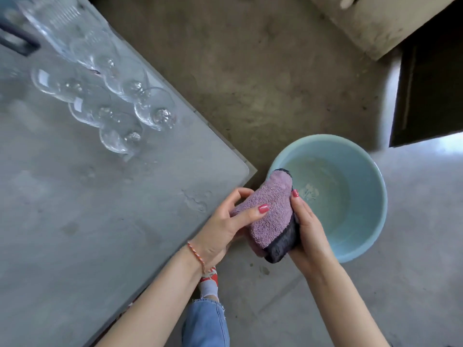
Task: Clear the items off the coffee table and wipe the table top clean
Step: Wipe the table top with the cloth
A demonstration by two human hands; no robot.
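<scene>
Gripping folded purple cloth (269,216) with left hand (220,229) and right hand (309,226) over basin (370,221); glasses (110,101) at ten o'clock uncleared on table (75,234), wiping pending.

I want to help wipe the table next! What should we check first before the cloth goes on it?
1. Cloth held firmly: ok, left hand and right hand both grip it.
2. Cloth over the basin, so drips fall in: partly, ok.
3. Cloth wrung out: cannot tell.
4. Table top cleared: not ok, glasses stand on it.
5. Water in basin: ok, shallow.
</scene>
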